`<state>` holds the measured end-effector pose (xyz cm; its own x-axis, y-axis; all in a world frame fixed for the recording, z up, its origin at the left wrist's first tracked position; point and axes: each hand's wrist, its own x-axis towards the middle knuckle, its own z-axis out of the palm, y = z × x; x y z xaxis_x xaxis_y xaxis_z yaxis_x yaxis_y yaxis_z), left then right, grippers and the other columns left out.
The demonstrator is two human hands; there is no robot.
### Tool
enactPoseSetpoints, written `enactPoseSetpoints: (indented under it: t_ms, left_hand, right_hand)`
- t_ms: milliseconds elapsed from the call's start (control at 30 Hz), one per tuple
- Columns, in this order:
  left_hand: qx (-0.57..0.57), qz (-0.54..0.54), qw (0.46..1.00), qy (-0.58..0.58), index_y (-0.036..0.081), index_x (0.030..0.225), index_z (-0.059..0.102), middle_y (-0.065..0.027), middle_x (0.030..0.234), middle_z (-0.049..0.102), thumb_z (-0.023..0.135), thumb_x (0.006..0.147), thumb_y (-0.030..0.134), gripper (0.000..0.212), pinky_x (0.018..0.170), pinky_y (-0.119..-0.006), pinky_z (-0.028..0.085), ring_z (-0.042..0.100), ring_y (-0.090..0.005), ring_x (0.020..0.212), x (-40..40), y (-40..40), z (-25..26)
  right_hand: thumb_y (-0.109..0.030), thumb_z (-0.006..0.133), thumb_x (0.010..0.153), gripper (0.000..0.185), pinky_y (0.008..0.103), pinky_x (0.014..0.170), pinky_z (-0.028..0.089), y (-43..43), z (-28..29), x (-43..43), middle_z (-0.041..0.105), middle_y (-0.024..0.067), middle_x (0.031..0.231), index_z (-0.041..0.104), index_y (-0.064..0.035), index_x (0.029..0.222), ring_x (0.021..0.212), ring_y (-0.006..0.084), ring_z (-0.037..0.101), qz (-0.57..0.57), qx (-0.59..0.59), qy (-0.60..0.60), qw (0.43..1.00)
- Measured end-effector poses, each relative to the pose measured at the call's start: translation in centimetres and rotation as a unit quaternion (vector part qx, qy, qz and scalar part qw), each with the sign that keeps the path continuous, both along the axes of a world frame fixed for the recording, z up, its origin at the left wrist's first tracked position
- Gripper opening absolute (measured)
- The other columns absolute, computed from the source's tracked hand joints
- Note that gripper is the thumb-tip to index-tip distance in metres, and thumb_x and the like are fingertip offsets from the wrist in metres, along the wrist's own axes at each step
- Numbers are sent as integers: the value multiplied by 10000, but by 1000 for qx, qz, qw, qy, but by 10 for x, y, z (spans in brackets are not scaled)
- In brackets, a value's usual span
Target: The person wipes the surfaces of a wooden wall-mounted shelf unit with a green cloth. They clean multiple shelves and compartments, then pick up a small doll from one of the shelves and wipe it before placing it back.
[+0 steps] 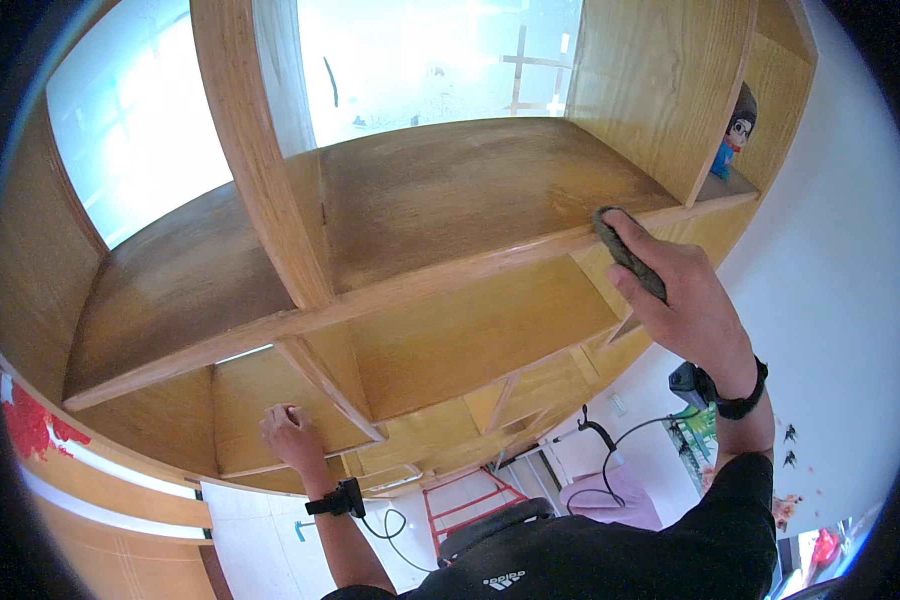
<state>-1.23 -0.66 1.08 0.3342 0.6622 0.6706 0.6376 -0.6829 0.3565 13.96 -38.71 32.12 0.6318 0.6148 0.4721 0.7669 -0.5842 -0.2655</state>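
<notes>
My right hand (690, 300) grips a dark grey-green cleaning pad or folded cloth (630, 255) between thumb and fingers. The pad's far end is at the front edge of the upper wooden shelf (450, 195), near its right end. Brown, streaky patches cover the shelf's surface. Lower down on the left, my left hand (292, 439) is curled in front of a lower compartment (244, 405) of the wooden shelving unit. Nothing shows in its fingers, and whether it touches the wood cannot be told.
A wooden upright (259, 150) divides the upper shelf. A small figurine (733, 135) stands in the right-hand compartment. Bright frosted panes (435, 60) back the shelves. Below are a red metal ladder (469, 502) and black cables (607, 465) running from wrist-worn devices.
</notes>
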Motion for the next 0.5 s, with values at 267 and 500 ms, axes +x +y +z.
enactPoseSetpoints:
  t_ms: [267, 500]
  left_hand:
    - [-51, 14, 999, 8, 32, 734, 571, -126, 760, 571, 549, 771, 96, 77, 662, -416, 423, 539, -309, 743, -1, 0, -2]
    - [-13, 4, 1000, -3, 38, 724, 599, -115, 731, 588, 552, 764, 92, 82, 643, -407, 432, 553, -303, 718, -2, 6, -4]
  right_hand:
    - [-253, 567, 879, 330, 370, 616, 448, 16, 39, 15, 612, 191, 788, 595, -92, 1165, 652, 311, 571, 61, -88, -59, 993]
    - [-261, 537, 890, 302, 413, 709, 474, 74, 62, 34, 638, 202, 863, 622, -108, 1136, 748, 361, 604, 151, -189, -67, 968]
